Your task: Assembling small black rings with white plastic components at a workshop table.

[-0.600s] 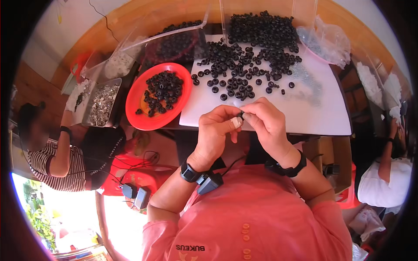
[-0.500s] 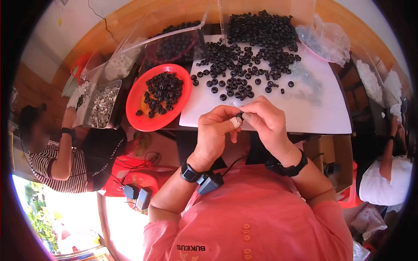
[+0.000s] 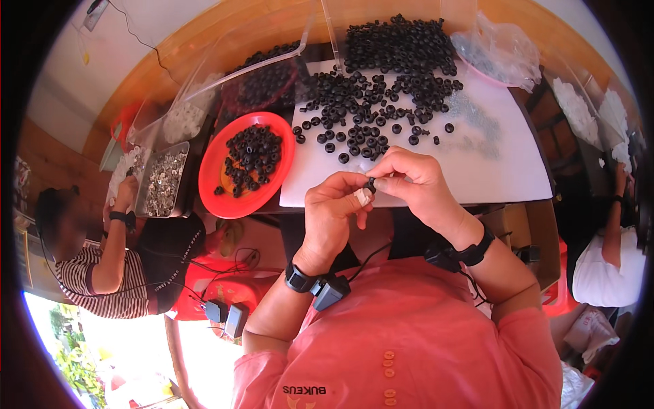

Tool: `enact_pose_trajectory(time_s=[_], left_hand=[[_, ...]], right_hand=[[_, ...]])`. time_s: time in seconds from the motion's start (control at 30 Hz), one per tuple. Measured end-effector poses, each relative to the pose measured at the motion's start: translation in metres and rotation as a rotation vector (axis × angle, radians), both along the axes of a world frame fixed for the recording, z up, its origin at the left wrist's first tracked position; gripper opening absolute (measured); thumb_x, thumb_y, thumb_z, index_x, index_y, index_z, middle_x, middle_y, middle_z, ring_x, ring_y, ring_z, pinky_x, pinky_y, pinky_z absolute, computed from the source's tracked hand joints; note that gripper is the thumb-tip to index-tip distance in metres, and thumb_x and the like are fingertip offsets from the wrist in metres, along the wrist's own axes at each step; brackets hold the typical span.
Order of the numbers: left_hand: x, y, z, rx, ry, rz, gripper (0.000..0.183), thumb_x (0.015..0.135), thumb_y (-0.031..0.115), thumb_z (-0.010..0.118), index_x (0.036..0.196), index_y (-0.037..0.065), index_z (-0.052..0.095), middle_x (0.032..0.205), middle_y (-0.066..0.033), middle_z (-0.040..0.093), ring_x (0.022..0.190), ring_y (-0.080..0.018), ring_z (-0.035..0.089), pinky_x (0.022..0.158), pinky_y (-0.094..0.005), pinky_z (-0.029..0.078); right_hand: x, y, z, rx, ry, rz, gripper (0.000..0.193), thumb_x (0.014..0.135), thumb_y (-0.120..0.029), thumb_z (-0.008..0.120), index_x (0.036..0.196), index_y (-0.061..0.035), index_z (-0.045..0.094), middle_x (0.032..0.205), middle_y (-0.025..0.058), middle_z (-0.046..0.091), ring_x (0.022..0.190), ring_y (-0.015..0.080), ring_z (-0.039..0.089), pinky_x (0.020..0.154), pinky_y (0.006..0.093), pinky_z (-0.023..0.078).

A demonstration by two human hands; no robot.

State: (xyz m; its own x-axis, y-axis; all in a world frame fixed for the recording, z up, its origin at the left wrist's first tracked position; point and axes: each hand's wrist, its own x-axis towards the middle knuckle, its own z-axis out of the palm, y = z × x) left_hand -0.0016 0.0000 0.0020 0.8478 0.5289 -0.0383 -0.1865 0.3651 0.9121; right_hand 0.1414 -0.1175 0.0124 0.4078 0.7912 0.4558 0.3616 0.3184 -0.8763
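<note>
My left hand [image 3: 328, 215] and my right hand [image 3: 424, 191] meet above the near edge of a white board [image 3: 310, 194]. Between their fingertips they pinch a small black ring-like part [image 3: 370, 183], mostly covered by the fingers. White tape wraps my left thumb. Just beyond the hands, loose round black parts [image 3: 368, 140] with holes lie scattered on the board, merging into a dense pile farther back. A red plate [image 3: 231, 210] to the left carries more of these black parts.
A clear bin [image 3: 272, 58] stands behind the plate, and a tray of small metal pieces [image 3: 163, 180] sits left. Tiny clear bits [image 3: 477, 123] lie on the board's right. A bagged pink bowl [image 3: 501, 58] is at back right. Co-workers sit at left [image 3: 102, 273] and right [image 3: 610, 273].
The view has shifted slightly. Both hands keep pinching the black part together, with the right fingers slightly repositioned. The left co-worker's hand has moved a little.
</note>
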Motion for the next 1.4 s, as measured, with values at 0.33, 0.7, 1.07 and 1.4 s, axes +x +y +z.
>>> enact_pose_trajectory(time_s=[0.33,0.7,1.07,1.4], left_hand=[[0.000,-0.001,-0.002,0.046,0.002,-0.005,0.016,0.091,-0.001,0.068,0.106,-0.006,0.066,0.087,-0.0088,0.068,0.070,-0.0135,0.064,0.048,-0.0227,0.048],[0.002,0.003,0.007,0.022,0.082,-0.019,0.015,0.091,-0.001,0.068,0.104,-0.006,0.066,0.085,-0.0096,0.068,0.067,-0.0139,0.064,0.047,-0.0229,0.048],[-0.001,0.006,0.004,-0.036,-0.001,-0.047,0.015,0.092,-0.001,0.064,0.106,-0.009,0.065,0.088,-0.0127,0.069,0.070,-0.0173,0.066,0.056,-0.0274,0.054],[-0.009,-0.015,0.022,-0.072,0.034,-0.089,0.023,0.097,0.009,0.062,0.110,-0.011,0.064,0.095,-0.0147,0.071,0.074,-0.0220,0.068,0.068,-0.0316,0.056]], right_hand=[[-0.011,-0.004,0.015,0.008,-0.617,-0.275,0.019,0.072,0.003,0.066,0.086,-0.0065,0.058,0.079,0.0083,0.056,0.072,0.0320,0.059,0.063,0.0432,0.047],[-0.005,-0.002,-0.006,0.026,-0.231,-0.122,0.022,0.078,0.010,0.058,0.096,-0.0019,0.062,0.085,0.0131,0.062,0.072,0.0334,0.065,0.064,0.0365,0.050],[-0.012,0.004,0.007,0.143,-0.641,-0.204,0.022,0.071,-0.003,0.069,0.086,-0.0055,0.053,0.079,0.0102,0.053,0.072,0.0315,0.055,0.063,0.0423,0.043],[-0.032,-0.001,-0.006,0.166,-0.671,-0.442,0.031,0.066,-0.004,0.073,0.091,-0.0066,0.055,0.078,0.0085,0.055,0.065,0.0305,0.056,0.059,0.0410,0.043]])
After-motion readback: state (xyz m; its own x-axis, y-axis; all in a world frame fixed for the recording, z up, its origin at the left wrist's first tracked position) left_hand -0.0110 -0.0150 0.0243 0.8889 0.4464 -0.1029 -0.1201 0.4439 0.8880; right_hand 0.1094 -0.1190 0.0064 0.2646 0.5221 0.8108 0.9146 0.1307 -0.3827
